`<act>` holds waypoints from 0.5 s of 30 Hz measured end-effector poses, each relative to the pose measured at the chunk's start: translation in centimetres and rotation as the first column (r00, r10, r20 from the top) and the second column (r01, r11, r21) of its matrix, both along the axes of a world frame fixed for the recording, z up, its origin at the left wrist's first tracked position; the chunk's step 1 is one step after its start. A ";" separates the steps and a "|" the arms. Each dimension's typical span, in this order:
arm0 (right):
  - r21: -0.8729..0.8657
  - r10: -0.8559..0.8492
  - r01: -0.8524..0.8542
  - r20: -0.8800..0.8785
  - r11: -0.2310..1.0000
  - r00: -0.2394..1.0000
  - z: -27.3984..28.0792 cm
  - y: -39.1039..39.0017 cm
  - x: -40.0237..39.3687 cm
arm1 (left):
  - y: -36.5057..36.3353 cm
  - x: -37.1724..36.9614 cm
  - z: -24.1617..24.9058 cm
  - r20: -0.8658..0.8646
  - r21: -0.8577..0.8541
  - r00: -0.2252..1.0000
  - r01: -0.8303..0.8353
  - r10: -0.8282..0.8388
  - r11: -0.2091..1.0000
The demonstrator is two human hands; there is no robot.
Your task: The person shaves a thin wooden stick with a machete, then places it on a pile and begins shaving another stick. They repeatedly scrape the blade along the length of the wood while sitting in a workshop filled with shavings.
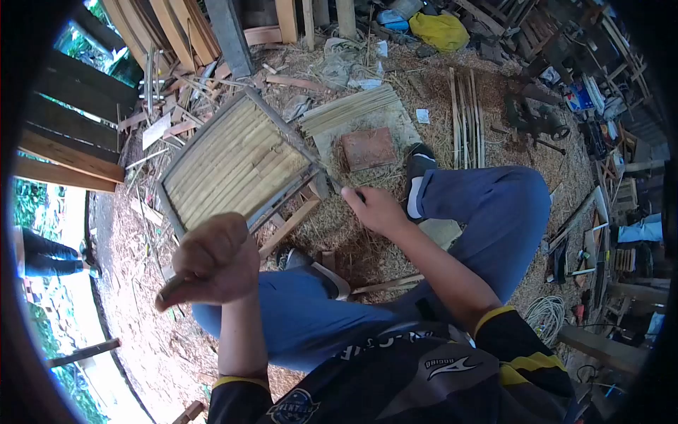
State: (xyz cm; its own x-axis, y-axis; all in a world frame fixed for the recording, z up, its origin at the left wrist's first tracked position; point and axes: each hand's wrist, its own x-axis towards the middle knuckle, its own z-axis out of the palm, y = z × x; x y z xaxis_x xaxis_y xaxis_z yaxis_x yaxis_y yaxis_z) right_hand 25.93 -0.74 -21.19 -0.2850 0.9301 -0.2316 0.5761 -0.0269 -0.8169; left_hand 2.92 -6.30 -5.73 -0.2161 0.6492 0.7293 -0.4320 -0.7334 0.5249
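My left hand (215,261) is raised near the camera, its fingers curled and the thumb pointing down to the left. Whatever it may pinch is hidden. My right hand (380,212) is closed around a dark-handled tool, whose thin end points up and left toward a corner of the slatted panel. That panel (236,159) has pale bamboo-like slats inside a grey wooden frame and lies tilted ahead of my legs. Below its near edge, a wooden bar (289,227) shows. A reddish square block (369,149) rests on a board (402,127) beside thin strips (351,111).
Wood shavings cover the ground (424,74). Several long sticks (466,120) lie to the right of the board. A metal vise-like tool (540,120) sits farther right. Planks (169,28) lean at the back left. Another person's legs (53,254) show at the left edge.
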 end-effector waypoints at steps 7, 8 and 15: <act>-0.071 -0.003 0.008 0.067 0.997 0.998 0.8 0.5 0.0 | 0.1 0.2 0.0 -0.035 -0.011 0.999 -0.002 0.002 1.000; -0.062 0.004 0.000 0.071 0.998 0.997 1.4 0.2 0.2 | 0.2 0.3 0.1 -0.045 0.003 0.999 0.005 -0.005 1.000; 0.037 -0.003 -0.002 0.114 0.999 0.993 0.3 1.3 -0.2 | 0.2 -0.1 0.0 -0.058 -0.005 0.998 0.024 -0.025 1.000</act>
State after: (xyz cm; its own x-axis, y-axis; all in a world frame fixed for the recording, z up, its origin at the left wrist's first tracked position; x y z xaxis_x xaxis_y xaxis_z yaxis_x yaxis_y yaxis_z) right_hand 25.72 0.53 -20.92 -0.2583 0.9389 -0.2276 0.6654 0.0022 -0.7464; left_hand 2.79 -6.15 -5.72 -0.1577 0.6566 0.7376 -0.4188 -0.7209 0.5522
